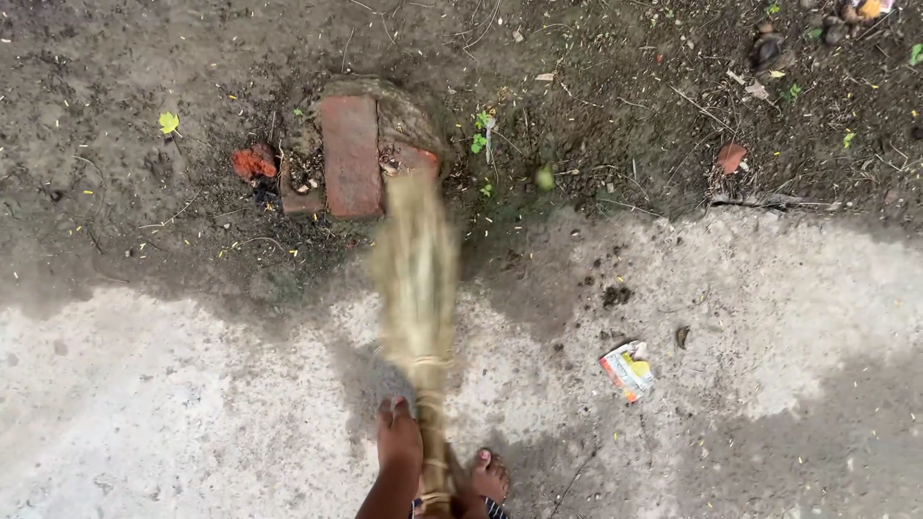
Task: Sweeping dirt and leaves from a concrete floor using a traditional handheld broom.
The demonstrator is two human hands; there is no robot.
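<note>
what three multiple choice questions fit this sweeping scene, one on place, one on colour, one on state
1. Where does the crumpled wrapper lie?
A. on the pale concrete, right of the broom
B. on the dark soil
C. in a bucket

2. What colour is the flat brick?
A. grey
B. red
C. yellow

3. How is the broom held?
A. lying loose on the ground
B. leaning on a wall
C. gripped at its handle by a hand

Answers:
1 A, the wrapper rests on the concrete, apart from the bristles.
2 B, the brick's top face is plainly red against the soil.
3 C, the hand closes round the bound handle, and the bristles are blurred.
</note>
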